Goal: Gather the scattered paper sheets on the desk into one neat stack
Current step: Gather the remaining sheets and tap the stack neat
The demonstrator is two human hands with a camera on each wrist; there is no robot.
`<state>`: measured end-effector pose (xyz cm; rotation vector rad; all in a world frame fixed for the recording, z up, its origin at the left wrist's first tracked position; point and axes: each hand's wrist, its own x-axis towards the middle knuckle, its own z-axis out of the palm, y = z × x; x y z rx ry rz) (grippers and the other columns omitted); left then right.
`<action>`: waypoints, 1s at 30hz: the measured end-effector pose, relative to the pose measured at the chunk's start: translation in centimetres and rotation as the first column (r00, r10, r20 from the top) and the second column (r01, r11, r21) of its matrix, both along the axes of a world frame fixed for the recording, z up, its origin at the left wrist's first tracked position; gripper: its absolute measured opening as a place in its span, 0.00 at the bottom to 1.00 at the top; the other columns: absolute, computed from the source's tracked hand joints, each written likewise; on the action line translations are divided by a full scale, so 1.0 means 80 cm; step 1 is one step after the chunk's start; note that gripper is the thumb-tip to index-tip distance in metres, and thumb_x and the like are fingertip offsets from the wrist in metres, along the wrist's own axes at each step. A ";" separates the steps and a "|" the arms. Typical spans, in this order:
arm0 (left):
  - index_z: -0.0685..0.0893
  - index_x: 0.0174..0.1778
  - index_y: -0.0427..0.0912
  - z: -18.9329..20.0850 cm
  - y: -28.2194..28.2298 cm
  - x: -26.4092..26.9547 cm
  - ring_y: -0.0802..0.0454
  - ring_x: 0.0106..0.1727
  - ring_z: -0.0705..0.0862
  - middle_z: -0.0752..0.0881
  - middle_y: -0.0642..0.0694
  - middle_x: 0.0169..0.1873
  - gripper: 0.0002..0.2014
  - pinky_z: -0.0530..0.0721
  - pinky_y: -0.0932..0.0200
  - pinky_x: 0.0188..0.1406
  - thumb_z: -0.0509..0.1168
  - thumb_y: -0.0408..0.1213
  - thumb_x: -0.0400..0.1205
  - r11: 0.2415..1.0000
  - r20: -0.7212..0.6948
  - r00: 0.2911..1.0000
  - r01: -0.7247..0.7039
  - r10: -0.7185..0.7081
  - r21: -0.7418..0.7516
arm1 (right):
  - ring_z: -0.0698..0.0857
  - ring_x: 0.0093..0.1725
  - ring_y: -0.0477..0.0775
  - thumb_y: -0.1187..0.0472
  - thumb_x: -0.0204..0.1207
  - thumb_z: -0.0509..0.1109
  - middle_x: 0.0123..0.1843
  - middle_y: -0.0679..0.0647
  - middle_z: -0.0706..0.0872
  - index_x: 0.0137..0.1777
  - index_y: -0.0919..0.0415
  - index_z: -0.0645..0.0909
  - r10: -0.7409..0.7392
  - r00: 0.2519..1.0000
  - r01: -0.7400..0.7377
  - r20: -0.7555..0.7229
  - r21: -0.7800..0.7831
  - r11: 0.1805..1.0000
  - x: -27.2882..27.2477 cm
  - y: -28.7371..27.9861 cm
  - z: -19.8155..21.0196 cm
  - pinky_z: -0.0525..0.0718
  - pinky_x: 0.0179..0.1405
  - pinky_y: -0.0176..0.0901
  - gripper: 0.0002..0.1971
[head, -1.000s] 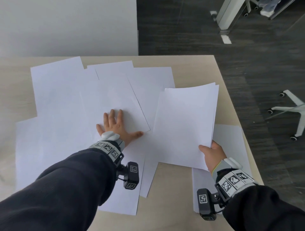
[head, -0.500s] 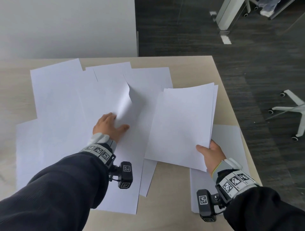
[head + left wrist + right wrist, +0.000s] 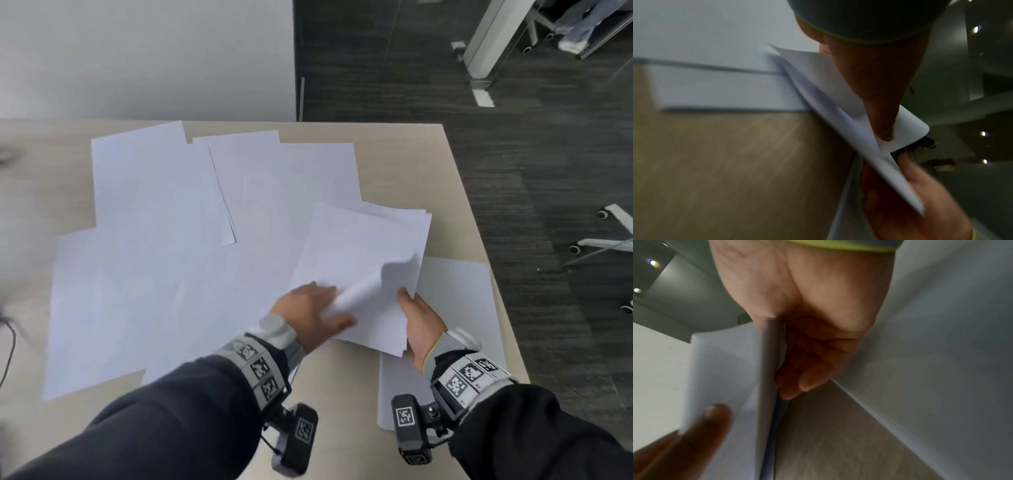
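Desk (image 3: pixel 455 192) | right hand (image 3: pixel 807 308) fingers under stack (image 3: pixel 768 369), wrist-only

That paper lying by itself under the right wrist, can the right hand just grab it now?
Probably not yet. The right hand is busy gripping the stack, which also hangs over part of that lone sheet. Nothing else lies on it, so it looks easy to reach once the stack is set down.

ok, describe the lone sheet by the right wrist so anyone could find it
Start at the desk's right edge. The single sheet lies flat there, beneath the stack gripped by the right hand. Unlike the overlapping sheets further left, it lies apart from them.
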<state>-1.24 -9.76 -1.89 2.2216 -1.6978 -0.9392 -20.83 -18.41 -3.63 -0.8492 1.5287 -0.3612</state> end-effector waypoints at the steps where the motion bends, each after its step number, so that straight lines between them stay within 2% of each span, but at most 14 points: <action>1: 0.73 0.82 0.55 -0.008 0.006 -0.012 0.52 0.83 0.69 0.77 0.55 0.79 0.36 0.66 0.55 0.80 0.63 0.69 0.80 0.999 0.006 0.999 0.048 -0.049 0.011 | 0.87 0.60 0.57 0.22 0.68 0.63 0.59 0.45 0.89 0.57 0.38 0.83 0.024 0.999 -0.023 -0.038 0.020 1.000 -0.009 -0.003 -0.018 0.83 0.64 0.63 0.27; 3: 0.69 0.84 0.56 -0.023 0.017 -0.029 0.54 0.87 0.60 0.71 0.58 0.82 0.40 0.59 0.55 0.85 0.63 0.71 0.78 0.995 -0.001 0.995 0.098 -0.098 0.035 | 0.88 0.60 0.60 0.16 0.60 0.61 0.60 0.49 0.89 0.58 0.36 0.83 0.077 0.996 -0.076 -0.046 0.036 0.996 -0.024 -0.003 -0.046 0.84 0.63 0.68 0.34; 6: 0.65 0.85 0.60 -0.039 0.031 -0.040 0.59 0.88 0.51 0.62 0.63 0.86 0.46 0.48 0.53 0.88 0.64 0.76 0.73 0.985 -0.028 0.987 0.162 -0.161 0.052 | 0.90 0.45 0.65 0.51 0.79 0.63 0.49 0.62 0.90 0.54 0.49 0.84 0.171 0.985 -0.171 -0.015 0.016 0.985 -0.014 0.014 -0.003 0.87 0.50 0.76 0.10; 7: 0.64 0.85 0.63 -0.042 0.038 -0.038 0.61 0.88 0.49 0.60 0.64 0.86 0.47 0.46 0.52 0.88 0.63 0.78 0.71 0.986 -0.026 0.987 0.162 -0.161 0.048 | 0.89 0.39 0.65 0.58 0.81 0.61 0.45 0.64 0.90 0.54 0.53 0.84 0.176 0.984 -0.176 -0.012 0.015 0.984 -0.015 0.016 -0.001 0.86 0.47 0.78 0.10; 8: 0.63 0.85 0.64 -0.045 0.046 -0.034 0.62 0.88 0.47 0.58 0.65 0.86 0.48 0.44 0.51 0.88 0.62 0.80 0.69 0.989 -0.018 0.990 0.142 -0.141 0.043 | 0.89 0.36 0.65 0.56 0.83 0.61 0.41 0.65 0.90 0.54 0.55 0.84 0.174 0.985 -0.174 0.013 0.021 0.985 -0.018 0.019 -0.001 0.87 0.44 0.77 0.10; 10: 0.63 0.85 0.65 -0.048 0.062 -0.021 0.63 0.88 0.45 0.55 0.66 0.87 0.47 0.42 0.51 0.88 0.61 0.81 0.69 0.995 0.017 0.996 0.092 -0.093 0.049 | 0.90 0.37 0.66 0.34 0.80 0.60 0.41 0.62 0.91 0.53 0.54 0.86 0.131 0.989 -0.138 0.072 0.109 0.984 -0.025 0.021 0.000 0.90 0.40 0.69 0.25; 11: 0.63 0.85 0.66 -0.048 0.068 -0.016 0.63 0.88 0.43 0.53 0.66 0.87 0.46 0.41 0.53 0.88 0.61 0.79 0.71 0.995 0.032 0.996 0.084 -0.086 0.059 | 0.90 0.41 0.66 0.23 0.72 0.56 0.43 0.61 0.92 0.53 0.51 0.87 0.116 0.988 -0.133 0.103 0.169 0.977 -0.028 0.020 -0.001 0.90 0.40 0.65 0.34; 13: 0.62 0.85 0.66 -0.048 0.078 -0.014 0.62 0.88 0.41 0.50 0.65 0.87 0.44 0.38 0.55 0.86 0.63 0.76 0.73 0.993 0.054 0.994 0.095 -0.098 0.071 | 0.91 0.46 0.67 0.17 0.63 0.53 0.47 0.60 0.93 0.53 0.49 0.87 0.139 0.981 -0.166 0.137 0.213 0.963 -0.028 0.021 -0.002 0.90 0.42 0.63 0.40; 14: 0.61 0.85 0.66 -0.050 0.080 -0.017 0.62 0.88 0.40 0.49 0.65 0.87 0.43 0.37 0.56 0.85 0.63 0.74 0.74 0.992 0.062 0.992 0.103 -0.107 0.072 | 0.91 0.46 0.67 0.21 0.68 0.58 0.49 0.61 0.93 0.53 0.51 0.87 0.162 0.977 -0.187 0.137 0.194 0.963 -0.027 0.023 -0.001 0.90 0.44 0.66 0.36; 16: 0.60 0.86 0.66 -0.053 0.082 -0.024 0.63 0.87 0.37 0.47 0.64 0.88 0.41 0.37 0.55 0.86 0.63 0.72 0.76 0.993 0.069 0.992 0.098 -0.102 0.059 | 0.91 0.45 0.69 0.41 0.77 0.71 0.50 0.64 0.92 0.55 0.57 0.85 0.202 0.974 -0.212 0.104 0.108 0.971 -0.024 0.030 -0.001 0.88 0.45 0.73 0.19; 18: 0.58 0.86 0.66 -0.054 0.082 -0.027 0.65 0.85 0.36 0.47 0.63 0.88 0.40 0.39 0.51 0.88 0.63 0.70 0.78 0.998 0.061 0.997 0.050 -0.052 0.041 | 0.90 0.43 0.68 0.59 0.77 0.73 0.50 0.66 0.91 0.54 0.61 0.85 0.232 0.972 -0.234 0.046 0.036 0.972 -0.021 0.034 -0.004 0.89 0.46 0.71 0.09; 22: 0.55 0.86 0.67 -0.049 0.104 -0.011 0.55 0.89 0.38 0.43 0.62 0.88 0.43 0.42 0.47 0.87 0.62 0.73 0.76 0.981 0.160 0.969 -0.195 0.189 0.022 | 0.91 0.48 0.64 0.59 0.66 0.73 0.45 0.57 0.93 0.47 0.57 0.87 0.249 0.968 -0.249 -0.014 -0.043 0.968 -0.031 0.028 -0.019 0.86 0.58 0.68 0.10; 25: 0.51 0.87 0.67 -0.046 0.140 0.022 0.51 0.89 0.37 0.39 0.59 0.88 0.51 0.45 0.38 0.86 0.60 0.81 0.69 0.918 0.261 0.896 -0.389 0.359 0.075 | 0.89 0.50 0.65 0.66 0.75 0.68 0.44 0.57 0.91 0.45 0.56 0.85 0.223 0.972 -0.228 -0.068 -0.071 0.971 -0.041 0.018 -0.018 0.85 0.60 0.64 0.06; 30: 0.41 0.85 0.72 -0.048 0.200 0.058 0.50 0.88 0.31 0.32 0.60 0.87 0.63 0.44 0.38 0.86 0.64 0.85 0.57 0.886 0.302 0.889 -0.415 0.345 0.209 | 0.88 0.52 0.67 0.69 0.77 0.64 0.47 0.56 0.90 0.56 0.56 0.84 0.195 0.976 -0.209 -0.097 -0.154 0.966 -0.050 0.005 -0.016 0.85 0.59 0.63 0.13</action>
